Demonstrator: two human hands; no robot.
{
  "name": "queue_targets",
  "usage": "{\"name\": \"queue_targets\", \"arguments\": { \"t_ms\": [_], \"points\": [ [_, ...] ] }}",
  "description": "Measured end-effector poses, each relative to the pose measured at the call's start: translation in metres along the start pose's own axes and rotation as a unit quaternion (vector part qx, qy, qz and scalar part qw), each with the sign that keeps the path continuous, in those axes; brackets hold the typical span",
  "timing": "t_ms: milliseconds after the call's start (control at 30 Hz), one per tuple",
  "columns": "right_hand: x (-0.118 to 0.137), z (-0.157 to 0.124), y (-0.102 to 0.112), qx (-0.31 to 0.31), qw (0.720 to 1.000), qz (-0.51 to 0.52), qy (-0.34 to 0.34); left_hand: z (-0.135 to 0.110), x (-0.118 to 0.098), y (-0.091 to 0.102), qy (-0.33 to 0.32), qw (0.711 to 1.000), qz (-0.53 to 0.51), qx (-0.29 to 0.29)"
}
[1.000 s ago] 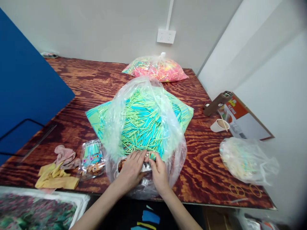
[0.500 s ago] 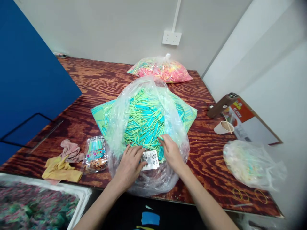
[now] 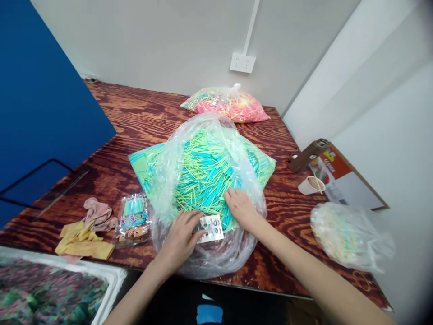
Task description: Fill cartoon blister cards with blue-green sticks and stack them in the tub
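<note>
A large clear plastic bag [image 3: 169, 164] lies open, filled with thin green and blue paper-like sticks [image 3: 204, 174]. At its near side my left hand [image 3: 182, 232] has thumb and fingers around the left edge of a small white sheet [image 3: 212, 228] printed with dark shapes. Its fingertips are partly hidden by the sticks and sheet. My right hand [image 3: 241, 206] is over the right part of the sticks, its fingers curled together and their tips down among them. What they pinch is hidden.
Left are a small filled packet [image 3: 134, 216], a yellow and pink cloth [image 3: 84, 237] and a white-rimmed bin [image 3: 117, 277]. A tied bag [image 3: 233, 106] lies at the back. Right stand a brown flask [image 3: 307, 155], paper cup [image 3: 311, 185], box [image 3: 341, 171] and another plastic bag [image 3: 348, 234].
My right hand has moved slightly rightward and its fingers have gone down into the sticks; the green stick at its fingertips no longer shows. My left hand stays at the white sheet.
</note>
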State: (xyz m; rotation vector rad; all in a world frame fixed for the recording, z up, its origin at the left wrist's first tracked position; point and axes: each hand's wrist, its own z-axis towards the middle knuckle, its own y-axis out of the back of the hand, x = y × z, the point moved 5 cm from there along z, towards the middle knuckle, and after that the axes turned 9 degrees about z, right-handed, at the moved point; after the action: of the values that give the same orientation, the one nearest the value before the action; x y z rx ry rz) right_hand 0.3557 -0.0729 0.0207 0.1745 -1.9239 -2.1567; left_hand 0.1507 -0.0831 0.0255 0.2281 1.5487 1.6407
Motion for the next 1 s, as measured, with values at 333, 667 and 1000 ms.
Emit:
{"name": "queue_targets", "arguments": {
  "t_ms": [333, 667, 1000],
  "points": [
    [0.008, -0.031, -0.002, -0.2, 0.607, 0.735, -0.227, 0.011, 0.005, 0.091, 0.102, 0.978, -0.09, -0.157],
    [0.056, -0.045, -0.03, -0.161, 0.585, 0.763, -0.223, 0.008, -0.009, -0.029, 0.058, 0.995, 0.083, 0.018],
    [0.071, -0.052, -0.022, -0.165, 0.684, 0.688, -0.181, 0.026, 0.011, -0.026, 0.125, 0.989, 0.036, 0.071]
  ]
}}
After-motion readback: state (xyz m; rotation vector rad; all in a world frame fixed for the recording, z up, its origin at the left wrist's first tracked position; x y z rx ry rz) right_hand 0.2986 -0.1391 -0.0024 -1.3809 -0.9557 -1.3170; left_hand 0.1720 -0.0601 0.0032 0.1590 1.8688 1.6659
